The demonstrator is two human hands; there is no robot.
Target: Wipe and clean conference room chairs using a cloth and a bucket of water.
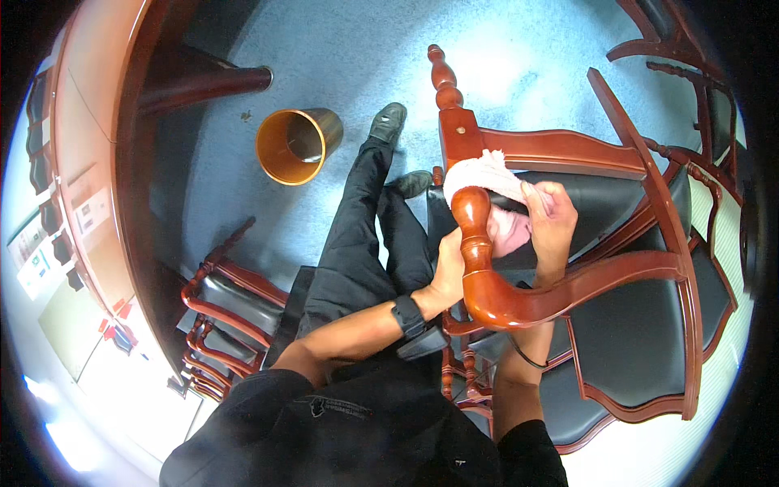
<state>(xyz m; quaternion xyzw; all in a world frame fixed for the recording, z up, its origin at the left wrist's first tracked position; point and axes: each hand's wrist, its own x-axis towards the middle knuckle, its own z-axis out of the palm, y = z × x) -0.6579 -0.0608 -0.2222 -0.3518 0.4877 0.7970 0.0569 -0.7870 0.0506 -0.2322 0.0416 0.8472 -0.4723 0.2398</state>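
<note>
A pale pink cloth (pixel 478 173) is wrapped around the front post of a reddish-brown wooden armchair, close to the curved armrest (pixel 505 304). My right hand (pixel 551 210) pinches a fold of the cloth between thumb and fingers. On the other side of the post is my left hand (pixel 449 265), its fingers hidden behind the wood; whether they grip the post or the cloth does not show. The chair's turned leg (pixel 444 76) points towards the top of the view. Its black seat (pixel 578 198) lies beyond my right hand, and the black-padded backrest (pixel 630 329) is at the right.
A gold-coloured waste bin (pixel 292 146) stands on the blue carpet (pixel 353 49), left of my feet. A long wooden table (pixel 91 115) with papers on it runs along the left. More armchairs (pixel 234 298) stand at lower left, and several others (pixel 709 115) crowd the right.
</note>
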